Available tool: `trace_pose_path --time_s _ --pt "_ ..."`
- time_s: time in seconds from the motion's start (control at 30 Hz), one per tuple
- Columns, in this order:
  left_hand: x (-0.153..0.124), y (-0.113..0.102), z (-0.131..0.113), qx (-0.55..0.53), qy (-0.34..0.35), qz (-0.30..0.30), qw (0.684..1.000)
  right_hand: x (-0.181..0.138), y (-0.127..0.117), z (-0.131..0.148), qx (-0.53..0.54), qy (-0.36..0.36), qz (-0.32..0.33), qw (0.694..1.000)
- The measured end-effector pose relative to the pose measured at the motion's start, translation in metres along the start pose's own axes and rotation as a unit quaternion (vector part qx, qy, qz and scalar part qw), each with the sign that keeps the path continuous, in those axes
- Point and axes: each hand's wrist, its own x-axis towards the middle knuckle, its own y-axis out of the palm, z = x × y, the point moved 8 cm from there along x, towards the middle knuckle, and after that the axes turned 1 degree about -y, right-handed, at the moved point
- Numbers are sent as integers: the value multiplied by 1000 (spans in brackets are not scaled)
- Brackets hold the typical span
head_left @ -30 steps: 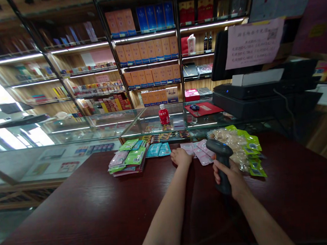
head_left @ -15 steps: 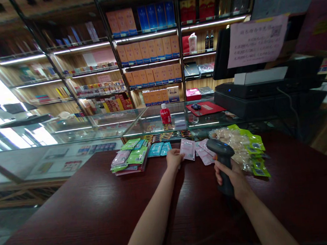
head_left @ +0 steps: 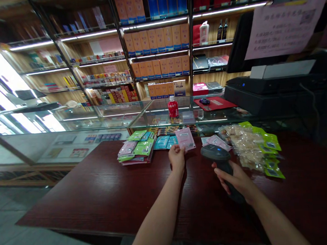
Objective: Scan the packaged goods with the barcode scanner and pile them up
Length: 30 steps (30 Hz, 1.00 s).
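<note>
My left hand pinches the lower left corner of a pink packet, raised at a tilt over the dark wooden counter. In my right hand is a black barcode scanner, its handle wrapped by my fingers and its head turned left toward the packet. More pink packets lie flat behind the scanner. Blue packets rest just left of the raised packet. Further left sits a stack of green, pink and blue packets.
Clear bags with green labels lie on the right. Behind the counter, a glass display case bears a red bottle and a red mat with a mouse. A monitor stands at right; stocked shelves line the back.
My left hand has lifted and tilted the pink packet. The scanner has turned its head further left, nearer to the packet. The whole view has shifted slightly.
</note>
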Motion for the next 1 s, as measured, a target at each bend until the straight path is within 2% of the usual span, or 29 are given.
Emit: trace_pose_path --time_s 0.33,0.53,0.77,0.87,1.0 --pt "0 -2 0 49 20 -14 998 -1 -6 3 11 -9 -21 1000" --pt "0 1 2 32 7 10 999 2 -11 2 34 -10 -38 999" --pt "-7 14 -7 117 73 63 988 3 -18 9 84 -31 -64 994" --pt "-2 6 -11 113 77 31 990 1 -19 11 91 -33 -71 993" --pt "13 -20 -21 129 78 -50 987 1 -20 10 90 -32 -74 993"
